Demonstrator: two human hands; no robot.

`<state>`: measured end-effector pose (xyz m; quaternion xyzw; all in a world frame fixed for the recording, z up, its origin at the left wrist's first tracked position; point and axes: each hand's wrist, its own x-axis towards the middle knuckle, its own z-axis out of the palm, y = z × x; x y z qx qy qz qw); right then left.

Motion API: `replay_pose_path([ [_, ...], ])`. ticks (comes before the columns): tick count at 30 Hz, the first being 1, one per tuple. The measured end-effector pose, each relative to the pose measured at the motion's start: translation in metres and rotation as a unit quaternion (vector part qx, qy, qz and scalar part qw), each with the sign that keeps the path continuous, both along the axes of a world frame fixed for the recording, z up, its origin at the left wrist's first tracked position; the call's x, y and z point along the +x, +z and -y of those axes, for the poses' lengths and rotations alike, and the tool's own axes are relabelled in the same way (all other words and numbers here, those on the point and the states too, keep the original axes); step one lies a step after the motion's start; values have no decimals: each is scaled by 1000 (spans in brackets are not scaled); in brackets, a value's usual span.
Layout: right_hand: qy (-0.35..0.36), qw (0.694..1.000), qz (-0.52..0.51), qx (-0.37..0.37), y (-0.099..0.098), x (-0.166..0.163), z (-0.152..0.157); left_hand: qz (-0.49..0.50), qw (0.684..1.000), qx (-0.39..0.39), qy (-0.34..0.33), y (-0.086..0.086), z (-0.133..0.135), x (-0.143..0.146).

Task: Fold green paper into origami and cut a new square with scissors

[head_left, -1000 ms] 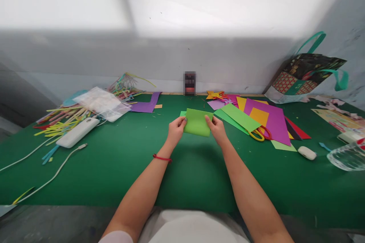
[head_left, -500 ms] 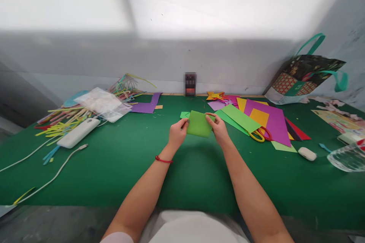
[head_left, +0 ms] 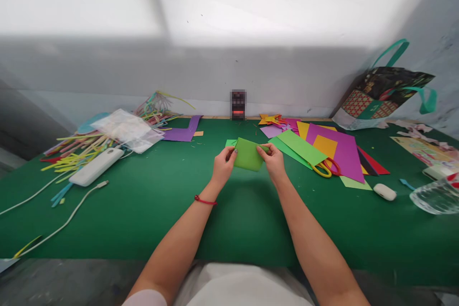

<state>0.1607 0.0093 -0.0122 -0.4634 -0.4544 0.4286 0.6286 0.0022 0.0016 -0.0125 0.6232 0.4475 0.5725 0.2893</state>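
Observation:
A square of green paper (head_left: 248, 155) is held up above the green table, tilted toward me. My left hand (head_left: 224, 166) pinches its left edge between thumb and fingers. On the opposite side, my right hand (head_left: 274, 159) grips the paper near its upper right corner. Behind the square, a brighter green scrap (head_left: 230, 143) lies on the table, partly covered from view. Whether the held paper is one layer or folded, I cannot tell.
To the right lie coloured paper sheets (head_left: 347, 150) and scissors (head_left: 322, 169) with red and yellow handles, then a white earbud case (head_left: 385, 191) and a clear plastic cup (head_left: 435, 196). Leftward are paper strips (head_left: 89, 146), a white power bank (head_left: 96, 167) and a cable (head_left: 77, 217).
My right fingers have shifted slightly on the paper's right edge, with the thumb now nearer the upper corner. Both hands keep hold of the green square.

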Motion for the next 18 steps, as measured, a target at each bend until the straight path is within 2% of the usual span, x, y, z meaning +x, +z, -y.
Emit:
replay_pose_path([
  [5, 18, 1000, 18, 4, -2, -9, 1, -4, 999, 4, 32, 3, -2, -6],
  [10, 67, 992, 103, 24, -2, -6, 2, -94, 994, 37, 38, 14, -3, -22],
  [15, 56, 984, 144, 91, 11, -9, 16, -159, 986, 56, 10, 15, 0, -21],
  [18, 74, 983, 142, 92, 13, -13, 20, -178, 982, 51, -28, 12, 2, -14],
])
